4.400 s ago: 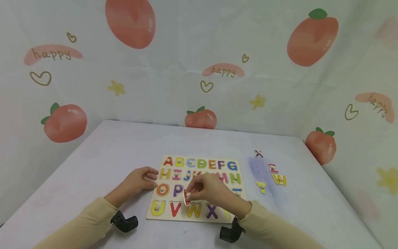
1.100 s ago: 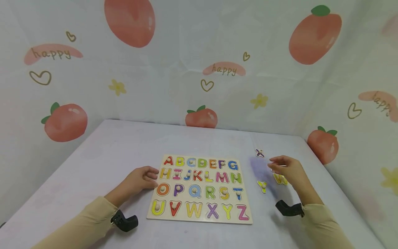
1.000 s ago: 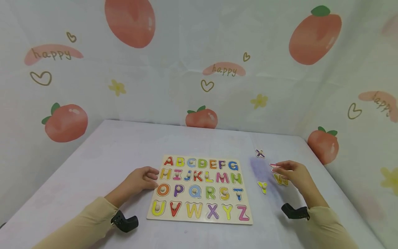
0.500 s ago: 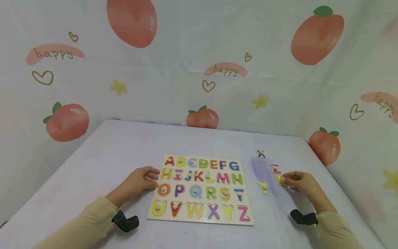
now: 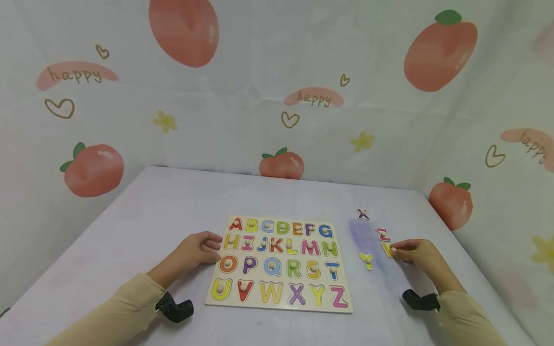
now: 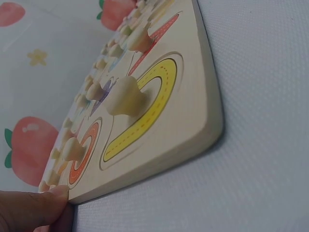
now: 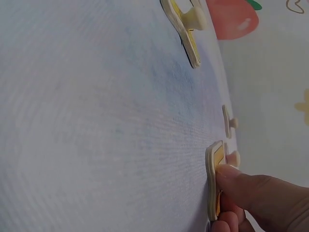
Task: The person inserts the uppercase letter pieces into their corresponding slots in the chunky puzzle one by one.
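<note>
On the table lies a wooden alphabet puzzle board [image 5: 259,269] with knobbed letter pieces from A to V seated in it. My left hand [image 5: 195,252] rests at its left edge, fingers relaxed; in the left wrist view the thumb [image 6: 31,208] touches the edge near the orange O piece [image 6: 87,152]. To the right of the board, my right hand [image 5: 419,254] pinches the yellow W piece [image 5: 387,250]. The right wrist view has thumb and fingers on that W piece [image 7: 212,179], and they cover part of it.
Loose on the table at the right are the purple X [image 5: 362,214], the pink Z [image 5: 383,234] and the yellow Y [image 5: 366,261]. Printed W, X, Y and Z recesses [image 5: 339,297] fill the rest of the board's bottom row. A patterned cloth [image 5: 233,144] hangs behind.
Earlier my right hand held the red V piece over the board; V now sits in its recess. The hand moved right, touched Z, left it and took hold of W. My left hand stayed put.
</note>
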The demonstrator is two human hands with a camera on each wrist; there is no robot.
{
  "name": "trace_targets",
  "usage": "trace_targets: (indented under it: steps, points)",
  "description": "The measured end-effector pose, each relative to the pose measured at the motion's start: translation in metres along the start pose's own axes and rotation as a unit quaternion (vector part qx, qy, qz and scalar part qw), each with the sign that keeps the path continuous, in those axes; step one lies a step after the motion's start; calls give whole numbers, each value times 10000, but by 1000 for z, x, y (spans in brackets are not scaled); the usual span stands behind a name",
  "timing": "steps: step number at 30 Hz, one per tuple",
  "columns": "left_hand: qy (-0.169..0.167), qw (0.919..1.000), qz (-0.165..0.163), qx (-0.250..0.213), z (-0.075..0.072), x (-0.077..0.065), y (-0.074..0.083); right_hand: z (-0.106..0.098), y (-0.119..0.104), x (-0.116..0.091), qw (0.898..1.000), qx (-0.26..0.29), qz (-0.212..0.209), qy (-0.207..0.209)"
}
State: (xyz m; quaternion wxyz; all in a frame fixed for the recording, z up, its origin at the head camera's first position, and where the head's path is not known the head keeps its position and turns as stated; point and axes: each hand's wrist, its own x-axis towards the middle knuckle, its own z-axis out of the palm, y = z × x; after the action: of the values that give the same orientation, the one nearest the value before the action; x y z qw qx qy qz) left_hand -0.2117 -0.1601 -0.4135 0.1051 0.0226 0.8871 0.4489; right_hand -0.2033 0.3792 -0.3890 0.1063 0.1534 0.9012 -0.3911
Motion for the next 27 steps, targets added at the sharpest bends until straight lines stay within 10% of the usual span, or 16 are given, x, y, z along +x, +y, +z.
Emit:
trace_targets:
  steps: [14, 27]
  points:
    - [-10, 10000, 11, 52, 0, 1, 0, 12, -19, -1, 9967, -476, -619, 205]
    - [-5, 10000, -8, 38, 0, 0, -1, 80, -92, -34, 9865, -460, -1558, -225]
